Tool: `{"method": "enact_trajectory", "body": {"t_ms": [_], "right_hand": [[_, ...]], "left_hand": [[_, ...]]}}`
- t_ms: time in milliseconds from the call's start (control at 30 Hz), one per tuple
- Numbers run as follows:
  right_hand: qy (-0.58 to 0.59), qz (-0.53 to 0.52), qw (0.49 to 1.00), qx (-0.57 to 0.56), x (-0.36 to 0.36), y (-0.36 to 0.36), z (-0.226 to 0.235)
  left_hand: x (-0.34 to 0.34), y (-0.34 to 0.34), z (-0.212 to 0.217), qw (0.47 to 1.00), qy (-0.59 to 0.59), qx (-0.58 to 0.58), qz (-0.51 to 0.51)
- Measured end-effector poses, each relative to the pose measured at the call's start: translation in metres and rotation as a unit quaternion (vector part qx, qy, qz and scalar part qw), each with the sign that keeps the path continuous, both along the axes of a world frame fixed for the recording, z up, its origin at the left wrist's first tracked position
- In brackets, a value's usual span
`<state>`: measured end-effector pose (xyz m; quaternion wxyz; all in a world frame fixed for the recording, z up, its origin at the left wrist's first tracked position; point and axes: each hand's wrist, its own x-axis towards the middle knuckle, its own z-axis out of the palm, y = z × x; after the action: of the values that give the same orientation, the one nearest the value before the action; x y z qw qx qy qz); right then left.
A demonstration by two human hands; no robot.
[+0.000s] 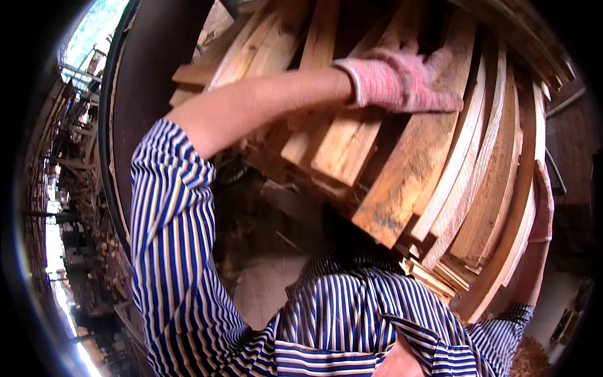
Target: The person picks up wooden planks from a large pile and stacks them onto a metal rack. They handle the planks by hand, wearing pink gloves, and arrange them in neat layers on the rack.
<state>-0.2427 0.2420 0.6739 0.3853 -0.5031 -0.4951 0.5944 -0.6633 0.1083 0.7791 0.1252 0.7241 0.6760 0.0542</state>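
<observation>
Under my left hand, in a pink and white knit glove, lies a broad wooden plank with dark stains near its close end. The fingers of that hand are spread, the thumb stretched across the wood. At the far right, my right hand, also gloved, rests along the outer side of the outermost board; its fingers are mostly hidden. Several pale rough-sawn boards stand on edge between my two hands. Left of the stained plank, shorter wood pieces lie side by side in the pile.
A dark panel with a curved black edge rises at the left. Beyond it are blurred scraps and racks of wood. More boards lie at the upper right. Thin wood strips are close to my chest. Sawdust shows at lower right.
</observation>
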Motion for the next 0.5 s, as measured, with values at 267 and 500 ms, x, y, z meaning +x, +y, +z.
{"method": "enact_trajectory", "body": {"t_ms": [267, 500], "right_hand": [[0.073, 0.044, 0.996, 0.022, -0.046, -0.042, 0.058], [-0.083, 0.055, 0.994, 0.043, -0.016, -0.026, 0.072]], "left_hand": [[0.001, 0.004, 0.018, 0.994, 0.060, -0.091, -0.014], [-0.163, 0.051, 0.042, 0.942, 0.069, 0.319, -0.076]]}}
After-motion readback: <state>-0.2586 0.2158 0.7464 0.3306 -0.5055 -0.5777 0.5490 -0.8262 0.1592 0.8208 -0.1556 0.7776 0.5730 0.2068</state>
